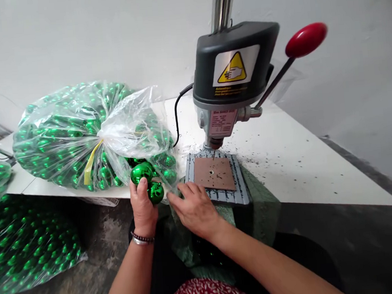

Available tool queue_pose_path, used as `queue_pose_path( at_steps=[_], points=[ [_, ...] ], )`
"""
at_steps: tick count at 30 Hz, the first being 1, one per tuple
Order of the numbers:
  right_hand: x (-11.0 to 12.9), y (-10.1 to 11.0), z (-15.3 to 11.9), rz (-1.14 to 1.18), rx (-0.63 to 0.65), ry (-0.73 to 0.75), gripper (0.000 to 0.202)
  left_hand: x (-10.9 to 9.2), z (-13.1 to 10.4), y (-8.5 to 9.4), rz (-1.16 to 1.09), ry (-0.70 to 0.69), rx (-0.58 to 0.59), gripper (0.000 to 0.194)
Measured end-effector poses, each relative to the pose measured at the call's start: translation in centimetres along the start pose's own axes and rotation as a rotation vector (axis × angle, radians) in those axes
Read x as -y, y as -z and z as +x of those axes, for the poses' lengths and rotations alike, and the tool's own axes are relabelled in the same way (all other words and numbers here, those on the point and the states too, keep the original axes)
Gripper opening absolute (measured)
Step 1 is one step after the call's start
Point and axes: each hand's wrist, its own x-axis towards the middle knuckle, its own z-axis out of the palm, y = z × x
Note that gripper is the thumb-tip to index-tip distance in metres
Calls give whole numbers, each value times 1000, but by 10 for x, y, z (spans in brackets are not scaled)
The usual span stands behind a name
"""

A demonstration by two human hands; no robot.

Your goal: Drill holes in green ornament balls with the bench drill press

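My left hand (143,208) is closed around shiny green baubles. One bauble (141,172) sits above the thumb and another bauble (155,192) rests against the fingers. Close to its right, my right hand (196,208) has its fingers curled at the edge of thin clear plastic, apparently gripping it. A big clear plastic bag (127,130) full of green baubles lies on the table just beyond my left hand. Right of my hands stands a bench drill press (235,67). Its bit points down at a brown square board (215,172) with a small hole, on the grey slotted base (242,188).
A red-knobbed lever (306,40) sticks out on the drill's right. Dark shavings litter the white table (306,170). A black cord (176,117) runs behind the drill. Another bag of baubles (27,242) is at lower left. Green translucent plastic (263,205) hangs below the base.
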Motion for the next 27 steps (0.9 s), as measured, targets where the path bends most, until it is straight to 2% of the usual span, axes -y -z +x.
queue_pose_path(
  at_steps=[3,7,11,15,17,21,24,27],
  points=[
    [4,-9,42,-31,16,-19,45,9,8,5,-11,-14,-47,51],
    [-4,-15,84,-83,46,-69,46,21,22,-4,72,-62,-92,53],
    [-25,-9,112,-114,66,-143,47,28,45,-26,117,-53,-13,57],
    [-41,-2,128,-118,98,-166,48,30,62,-50,59,-46,89,45],
    [-44,-1,125,-107,120,-154,50,33,62,-51,79,-54,86,43],
    [-45,0,95,-71,165,-95,57,42,47,-35,149,-56,-9,47],
    [-38,-1,66,-59,159,-76,47,47,37,-27,139,-22,-89,49],
    [-26,-5,47,-64,148,-73,39,48,33,-31,211,-27,-176,52]
  ],
)
